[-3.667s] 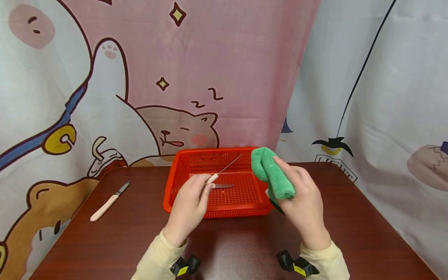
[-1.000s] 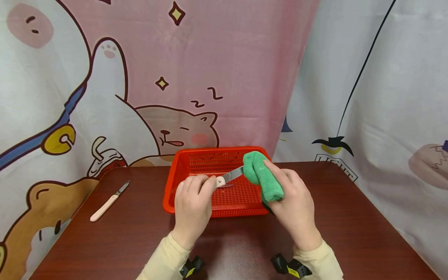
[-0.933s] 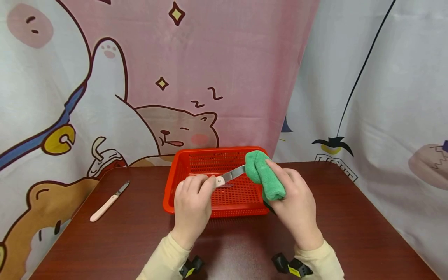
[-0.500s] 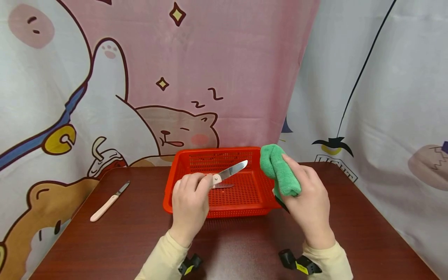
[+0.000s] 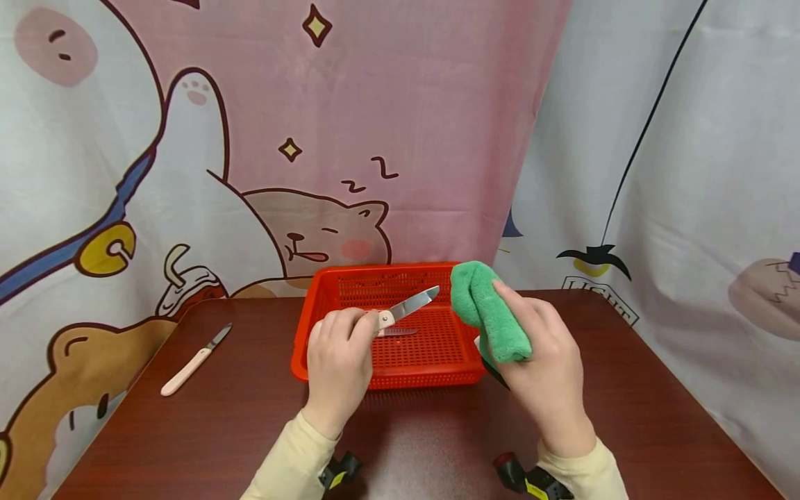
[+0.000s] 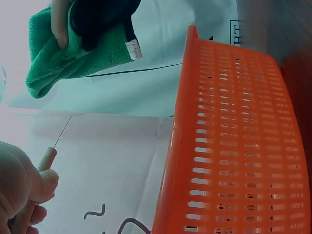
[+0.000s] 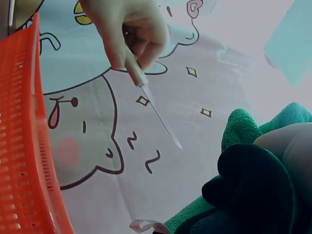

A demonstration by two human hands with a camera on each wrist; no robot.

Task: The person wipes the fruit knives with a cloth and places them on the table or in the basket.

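Well to the left of the left hand [image 5: 340, 364], a small knife [image 5: 196, 360] is laid on the table [image 5: 219, 437]. Within the curled thumb and fingers of that hand, the handle of the held knife [image 5: 410, 305] is clasped, and its blade is pointed upward to the right of the grip. Beyond and below this grip, the red basket [image 5: 431, 381] is set; inside it, just below the raised blade, a third knife [image 5: 401, 332] is seen, its handle mostly hidden by the hand. To the right of the blade tip, a folded green cloth [image 5: 490, 312] is gripped between the thumb and fingers of the right hand [image 5: 544, 368]. The blade's end, covered by the cloth a second ago, is now fully bared: the cloth has been drawn off to the right, then brought partly back. As judged from this gap, the blade is not being touched by the cloth, though neither has been let go.
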